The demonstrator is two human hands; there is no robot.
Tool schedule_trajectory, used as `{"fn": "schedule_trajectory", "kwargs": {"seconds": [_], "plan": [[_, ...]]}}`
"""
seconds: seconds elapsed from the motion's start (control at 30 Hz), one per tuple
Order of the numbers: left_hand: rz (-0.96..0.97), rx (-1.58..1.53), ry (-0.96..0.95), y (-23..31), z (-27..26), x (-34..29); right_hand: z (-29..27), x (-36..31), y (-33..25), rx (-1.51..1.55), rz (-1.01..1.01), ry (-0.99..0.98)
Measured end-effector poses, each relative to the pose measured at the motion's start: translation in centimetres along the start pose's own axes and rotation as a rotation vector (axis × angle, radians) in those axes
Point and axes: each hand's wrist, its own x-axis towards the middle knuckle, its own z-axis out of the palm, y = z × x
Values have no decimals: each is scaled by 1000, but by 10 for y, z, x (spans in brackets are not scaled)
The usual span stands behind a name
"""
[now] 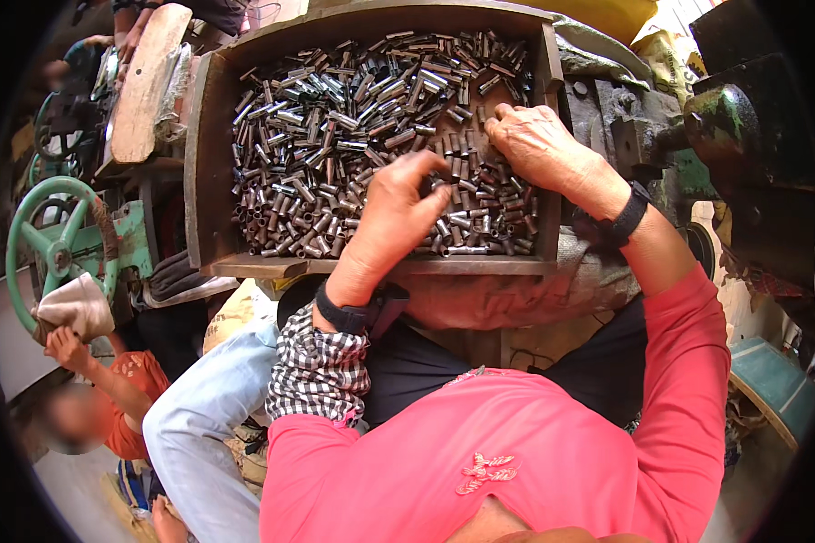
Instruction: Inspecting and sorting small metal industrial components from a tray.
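Observation:
A shallow wooden tray (197, 172) in front of me holds a great many short metal tubes (321, 122). On its left and far side they lie in a loose jumble; toward the near right, many stand on end, packed together. Over the tray's middle is my left hand (394, 210), thumb and forefinger apart in a curve, slightly blurred, with nothing visible between them. My right hand (543, 149) reaches in over the right side, its fingers curled down and closed at the tubes. What its fingertips hold, if anything, is hidden.
On the left are a green handwheel (56, 258) with a cloth over its rim and a wooden board (149, 86). Another person in orange (140, 380) touches that cloth. Dark machinery (733, 127) stands close on the right. A light-blue trouser leg (213, 425) is beside me.

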Motion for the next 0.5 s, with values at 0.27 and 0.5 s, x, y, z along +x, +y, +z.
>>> {"fn": "schedule_trajectory", "kwargs": {"seconds": [0.27,0.5], "plan": [[65,531,-264,8,26,6,-7,-37,-17,320,74,257],[111,516,-237,7,34,12,-7,-60,-29,563,195,384]]}}
